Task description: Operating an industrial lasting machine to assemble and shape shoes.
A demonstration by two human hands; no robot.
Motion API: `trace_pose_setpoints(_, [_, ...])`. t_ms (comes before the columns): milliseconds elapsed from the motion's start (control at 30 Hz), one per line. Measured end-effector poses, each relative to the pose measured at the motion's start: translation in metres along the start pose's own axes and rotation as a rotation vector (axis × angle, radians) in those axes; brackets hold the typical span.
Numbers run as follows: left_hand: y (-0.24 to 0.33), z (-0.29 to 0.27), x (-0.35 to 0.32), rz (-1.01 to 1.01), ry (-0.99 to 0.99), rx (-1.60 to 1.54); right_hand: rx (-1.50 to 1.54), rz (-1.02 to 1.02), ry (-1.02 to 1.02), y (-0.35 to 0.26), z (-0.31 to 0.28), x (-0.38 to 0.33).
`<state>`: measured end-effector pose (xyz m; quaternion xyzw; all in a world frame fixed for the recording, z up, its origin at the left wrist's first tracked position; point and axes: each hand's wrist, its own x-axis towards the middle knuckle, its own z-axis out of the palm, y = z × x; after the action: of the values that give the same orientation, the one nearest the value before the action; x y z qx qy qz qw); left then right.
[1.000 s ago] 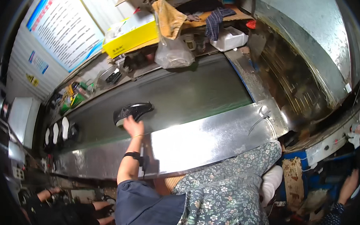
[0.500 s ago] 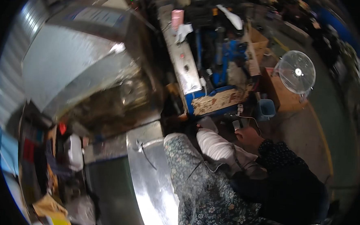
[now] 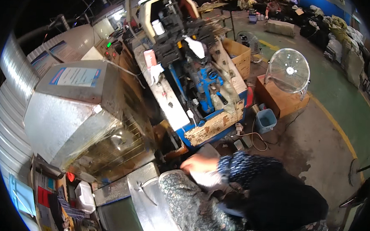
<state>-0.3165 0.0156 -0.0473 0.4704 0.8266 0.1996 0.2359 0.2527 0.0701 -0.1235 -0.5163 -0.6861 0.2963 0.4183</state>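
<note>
My right hand [image 3: 200, 163] comes in from the right, out of a dark sleeve with a white-speckled cuff [image 3: 241, 166]. It lies over a pale cloth-like surface [image 3: 208, 180], beside the floral fabric [image 3: 185, 195] over my lap. Motion smears the fingers, so their grip and anything in them cannot be made out. Just beyond the knuckles is a pale grey object [image 3: 208, 150], partly covered. My left hand does not show.
A blue machine [image 3: 207, 87] stands ahead, with a metal hood [image 3: 64, 96] to its left. To the right are a blue bucket [image 3: 266, 120], a fan [image 3: 288, 70] on a brown box [image 3: 278, 97], and a cable [image 3: 257, 140] on the floor. A metal sheet [image 3: 155, 210] lies near left.
My right hand has moved left, from near the small grey item on the floor to over the pale cloth. The view has shifted, showing more of the far room.
</note>
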Motion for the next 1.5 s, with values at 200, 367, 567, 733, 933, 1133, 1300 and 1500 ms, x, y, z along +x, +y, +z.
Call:
trace_pose_setpoints(200, [0.041,0.068,-0.017,0.160,-0.167,-0.110,0.286,-0.257,-0.347,-0.152,0.084,0.090])
trace_pose_setpoints(367, [0.084,0.109,-0.017,0.305,-0.301,-0.193,0.090,-0.430,0.167,-0.181,0.076,0.082])
trace_pose_setpoints(567, [0.144,0.157,-0.022,0.488,-0.519,-0.224,0.027,-0.476,0.101,-0.103,0.087,0.043])
trace_pose_setpoints(733, [0.173,0.151,-0.006,0.588,-0.557,-0.304,-0.207,-0.451,-0.037,-0.136,0.058,0.043])
trace_pose_setpoints(933, [0.262,0.151,0.008,0.794,-0.608,-0.409,-0.108,-0.430,-0.185,-0.148,0.026,0.055])
trace_pose_setpoints(1133, [0.278,0.149,-0.010,0.872,-0.663,-0.512,0.197,-0.363,-0.190,-0.118,0.052,0.051])
trace_pose_setpoints(1300, [0.236,0.169,-0.057,0.810,-0.726,-0.638,0.195,-0.193,-0.146,-0.091,0.062,0.048])
trace_pose_setpoints(1500, [0.180,0.172,-0.063,0.526,-0.606,-0.759,0.115,-0.073,-0.313,-0.118,0.080,0.043])
